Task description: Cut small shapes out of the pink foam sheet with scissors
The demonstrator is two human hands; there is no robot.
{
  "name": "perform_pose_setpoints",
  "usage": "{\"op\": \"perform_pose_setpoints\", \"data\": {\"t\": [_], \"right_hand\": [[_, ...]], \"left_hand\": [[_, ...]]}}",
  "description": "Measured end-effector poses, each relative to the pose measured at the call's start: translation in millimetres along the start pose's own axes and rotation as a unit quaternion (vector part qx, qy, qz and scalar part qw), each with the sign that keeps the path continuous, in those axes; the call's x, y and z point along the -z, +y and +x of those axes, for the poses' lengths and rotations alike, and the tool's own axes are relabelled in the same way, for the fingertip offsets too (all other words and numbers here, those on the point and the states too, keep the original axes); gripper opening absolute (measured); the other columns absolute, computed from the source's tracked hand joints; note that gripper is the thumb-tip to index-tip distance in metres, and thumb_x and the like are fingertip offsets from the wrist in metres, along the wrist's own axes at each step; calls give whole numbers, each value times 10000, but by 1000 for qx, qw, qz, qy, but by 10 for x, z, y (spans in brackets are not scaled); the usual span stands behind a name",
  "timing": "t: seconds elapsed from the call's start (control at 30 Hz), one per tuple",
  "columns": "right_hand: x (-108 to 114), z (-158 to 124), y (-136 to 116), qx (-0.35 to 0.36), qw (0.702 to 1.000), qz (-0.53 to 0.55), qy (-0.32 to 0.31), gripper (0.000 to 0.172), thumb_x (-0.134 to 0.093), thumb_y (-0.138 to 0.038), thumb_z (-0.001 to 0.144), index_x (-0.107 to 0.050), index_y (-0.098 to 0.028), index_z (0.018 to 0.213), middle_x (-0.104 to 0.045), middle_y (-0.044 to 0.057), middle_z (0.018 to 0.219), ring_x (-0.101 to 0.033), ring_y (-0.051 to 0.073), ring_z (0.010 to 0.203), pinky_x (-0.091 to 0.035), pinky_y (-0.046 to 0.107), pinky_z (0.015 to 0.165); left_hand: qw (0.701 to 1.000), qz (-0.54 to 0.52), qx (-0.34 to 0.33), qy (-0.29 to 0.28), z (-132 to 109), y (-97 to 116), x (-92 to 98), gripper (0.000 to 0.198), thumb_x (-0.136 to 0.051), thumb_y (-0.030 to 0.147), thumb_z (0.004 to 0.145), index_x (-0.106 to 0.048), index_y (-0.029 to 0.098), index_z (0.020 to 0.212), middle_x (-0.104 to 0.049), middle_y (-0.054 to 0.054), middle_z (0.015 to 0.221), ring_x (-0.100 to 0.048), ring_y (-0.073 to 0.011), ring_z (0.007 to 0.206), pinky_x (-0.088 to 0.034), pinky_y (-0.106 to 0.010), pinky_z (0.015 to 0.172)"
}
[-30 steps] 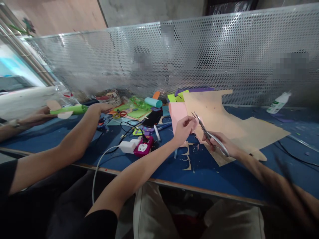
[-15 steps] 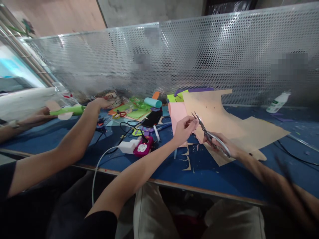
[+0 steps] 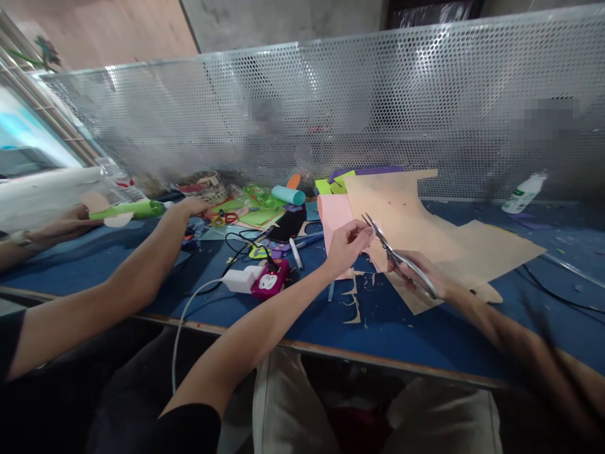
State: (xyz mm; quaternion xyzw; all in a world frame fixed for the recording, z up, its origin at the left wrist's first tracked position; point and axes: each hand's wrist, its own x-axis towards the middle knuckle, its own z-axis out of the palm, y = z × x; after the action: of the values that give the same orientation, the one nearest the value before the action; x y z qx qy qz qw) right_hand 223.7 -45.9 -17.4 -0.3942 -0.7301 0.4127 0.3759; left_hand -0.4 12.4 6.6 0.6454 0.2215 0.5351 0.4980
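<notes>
My right hand [image 3: 413, 274] grips a pair of scissors [image 3: 410, 270] with silvery-grey handles, their blades a little apart and pointing up and left. Close by the blade tips, my left hand [image 3: 347, 247] has its thumb and fingers pinched together on a small pale piece of paper [image 3: 372, 232], mostly hidden by the fingertips. Behind both hands lie a large tan paper sheet [image 3: 394, 205] and a curled pink paper [image 3: 334, 213]. Thin tan paper scraps [image 3: 352, 309] are strewn on the blue table [image 3: 307, 325] below my left hand.
At left, a co-worker's hand [image 3: 70, 224] holds a green roll [image 3: 127, 210]; their other hand [image 3: 191, 207] reaches near red-and-yellow scissors [image 3: 224, 218]. A magenta power adapter [image 3: 271, 277] with cables sits left of my forearm. A white bottle [image 3: 524, 193] stands at right before a perforated metal screen [image 3: 340, 107].
The co-worker's reaching hand has come down, nearer the red-and-yellow scissors. My hands and scissors hold almost the same pose; the view has shifted slightly.
</notes>
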Motion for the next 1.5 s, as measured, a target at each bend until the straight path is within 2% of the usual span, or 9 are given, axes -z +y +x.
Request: {"op": "perform_pose_setpoints", "data": {"t": [0.2,0.4,0.57,0.7,0.83,1.0,1.1,1.27,1.5], "right_hand": [[-11,4,-73,-3,999,-24,22,575,-586,-761,768,-646,-189,795,-465,-57,539,-444,91,339,-373,223,348],[17,-4,-127,1,999,-21,-24,636,-514,-800,782,-638,-185,886,-520,-26,602,-477,112,439,-419,233,414],[34,-2,-136,11,999,-26,-31,664,-495,-822,770,-633,-182,877,-542,-10,644,-481,109,473,-424,234,448],[34,-10,-122,4,999,-29,-21,649,-500,-815,774,-631,-187,870,-541,-10,663,-496,113,465,-418,235,425],[10,2,-132,-16,999,-43,4,629,-533,-810,752,-613,-188,808,-476,-40,586,-456,107,417,-381,235,388],[-9,39,-163,-6,996,-77,46,615,-550,-794,751,-609,-182,745,-477,-26,562,-437,112,461,-353,237,420],[-4,33,-150,-4,998,-58,21,631,-532,-812,749,-614,-188,793,-489,-22,586,-437,121,483,-363,243,438],[-22,-3,-119,-5,999,16,-40,631,-515,-814,766,-616,-208,912,-489,-24,682,-416,118,532,-388,249,488],[-55,-11,-137,8,999,9,-39,627,-511,-800,778,-634,-225,993,-505,-7,750,-406,128,566,-371,250,494]], "left_hand": [[1000,-22,-17,-13,5,28,-4,451,-762,592,927,-637,165,856,-525,44,627,-431,-75,550,-358,-245,543],[999,29,-24,-17,2,19,29,481,-740,627,937,-650,160,866,-538,33,649,-435,-85,584,-338,-254,568],[996,78,-29,-21,-6,26,51,449,-714,592,963,-680,150,889,-550,24,674,-423,-89,604,-301,-259,573],[996,84,-30,-21,-14,73,47,450,-725,593,952,-673,153,873,-544,26,666,-419,-90,601,-303,-260,574],[998,60,-17,-28,-4,71,41,496,-721,645,943,-656,157,879,-529,32,658,-416,-88,594,-318,-256,570],[998,52,9,-33,12,2,34,533,-727,684,930,-666,155,950,-594,11,736,-491,-90,604,-404,-249,582],[998,48,6,-41,1,-37,30,534,-674,691,967,-670,158,932,-622,-3,767,-514,-90,613,-441,-245,599],[998,47,-14,-26,-29,-49,8,512,-653,662,988,-649,164,869,-583,8,744,-483,-87,608,-416,-246,591],[996,82,-31,-17,-70,-5,-13,413,-642,555,1018,-676,165,887,-534,29,667,-452,-98,604,-397,-261,620]]}}
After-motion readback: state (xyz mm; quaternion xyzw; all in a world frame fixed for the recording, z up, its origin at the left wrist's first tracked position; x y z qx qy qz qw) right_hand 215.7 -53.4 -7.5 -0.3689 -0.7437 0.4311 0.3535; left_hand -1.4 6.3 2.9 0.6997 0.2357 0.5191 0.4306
